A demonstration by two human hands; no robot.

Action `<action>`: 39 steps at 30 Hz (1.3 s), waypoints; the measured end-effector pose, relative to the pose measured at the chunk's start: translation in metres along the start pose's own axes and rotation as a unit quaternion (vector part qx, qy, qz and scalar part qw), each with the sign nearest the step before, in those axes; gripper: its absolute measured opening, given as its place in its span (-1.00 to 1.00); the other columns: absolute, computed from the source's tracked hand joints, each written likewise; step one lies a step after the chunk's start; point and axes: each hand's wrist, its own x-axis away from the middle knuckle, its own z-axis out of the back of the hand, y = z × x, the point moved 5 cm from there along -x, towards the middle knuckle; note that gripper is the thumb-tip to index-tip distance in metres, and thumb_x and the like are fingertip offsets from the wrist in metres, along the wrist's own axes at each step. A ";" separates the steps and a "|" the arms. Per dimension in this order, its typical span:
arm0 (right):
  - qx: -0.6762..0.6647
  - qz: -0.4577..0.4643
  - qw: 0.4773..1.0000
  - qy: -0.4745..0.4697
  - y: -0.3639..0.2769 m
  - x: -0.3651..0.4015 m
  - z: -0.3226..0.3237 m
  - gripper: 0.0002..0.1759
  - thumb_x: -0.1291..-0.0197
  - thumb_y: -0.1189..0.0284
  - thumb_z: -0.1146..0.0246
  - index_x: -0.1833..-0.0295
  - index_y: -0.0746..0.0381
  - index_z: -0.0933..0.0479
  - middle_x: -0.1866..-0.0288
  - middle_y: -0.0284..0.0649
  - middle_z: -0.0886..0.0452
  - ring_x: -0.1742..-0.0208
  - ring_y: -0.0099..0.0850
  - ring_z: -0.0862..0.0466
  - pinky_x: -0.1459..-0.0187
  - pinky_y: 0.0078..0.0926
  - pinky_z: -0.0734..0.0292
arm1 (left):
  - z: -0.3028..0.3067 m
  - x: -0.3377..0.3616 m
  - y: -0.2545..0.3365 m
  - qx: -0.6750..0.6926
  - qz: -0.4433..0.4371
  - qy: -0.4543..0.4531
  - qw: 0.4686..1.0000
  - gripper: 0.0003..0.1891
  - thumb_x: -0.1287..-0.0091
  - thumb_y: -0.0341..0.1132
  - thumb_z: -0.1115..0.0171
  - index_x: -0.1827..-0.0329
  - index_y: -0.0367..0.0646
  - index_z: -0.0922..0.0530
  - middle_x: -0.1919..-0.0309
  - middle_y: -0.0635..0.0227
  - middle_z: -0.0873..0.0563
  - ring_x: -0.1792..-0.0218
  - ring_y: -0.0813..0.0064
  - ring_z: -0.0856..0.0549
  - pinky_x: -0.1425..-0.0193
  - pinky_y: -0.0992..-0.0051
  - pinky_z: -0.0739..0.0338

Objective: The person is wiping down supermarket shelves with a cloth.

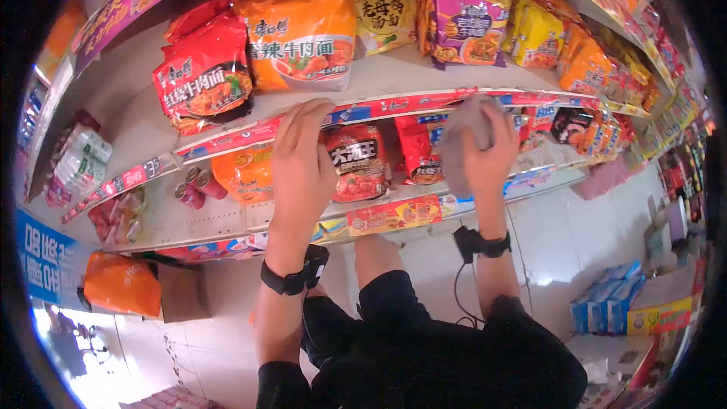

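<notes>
My left hand (305,163) is at the front edge of the upper shelf, its fingers stretched over the red label strip (394,105); it holds nothing that I can see. In my right hand (487,153) is a grey cloth (457,153), bunched up and pressed against the same shelf edge farther right. Behind the strip stand an orange noodle pack (303,34), a red noodle pack (203,72) and a purple-fronted noodle pack (471,30). Between my hands, a red noodle pack with a black label (356,163) sits on the lower shelf.
Several more noodle packs line both shelves, including a yellow pack (379,11). Cans (203,182) lie at the lower shelf's left. An orange bag (123,284) and a cardboard box (184,294) are on the floor at left, blue boxes (606,299) at right. A cable (457,288) hangs from my right wristband.
</notes>
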 end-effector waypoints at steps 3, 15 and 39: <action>-0.089 0.011 0.995 -0.041 -0.052 0.010 -0.024 -0.48 0.01 0.52 -0.51 -0.16 0.25 -0.67 -0.05 0.05 -0.66 -0.07 0.12 -0.70 -0.11 -0.08 -0.63 | 0.001 -0.001 -0.004 -0.013 -0.004 -0.006 1.000 -0.44 -0.07 -0.77 -0.05 -0.19 -0.30 -0.61 -0.18 0.02 -0.72 -0.30 -0.14 -0.62 -0.47 0.03 -0.50; -0.137 0.068 0.986 -0.073 -0.108 0.029 -0.061 -0.44 0.08 0.56 -0.52 -0.15 0.20 -0.68 -0.06 0.02 -0.63 -0.04 0.13 -0.70 -0.06 -0.06 -0.66 | 0.002 0.003 -0.008 0.004 -0.008 0.016 1.000 -0.42 -0.07 -0.74 -0.09 -0.22 -0.26 -0.64 -0.20 0.02 -0.73 -0.33 -0.09 -0.64 -0.48 0.05 -0.52; -0.030 0.130 0.980 -0.150 -0.383 0.091 -0.176 -0.49 -0.05 0.39 -0.51 -0.18 0.16 -0.66 -0.14 -0.02 -0.61 -0.01 0.05 -0.74 -0.03 -0.05 -0.69 | 0.197 0.038 -0.162 -0.094 -0.069 0.026 0.993 -0.57 -0.17 -0.64 -0.21 -0.15 -0.36 -0.69 -0.11 0.02 -0.76 -0.23 0.00 -0.69 -0.52 0.01 -0.51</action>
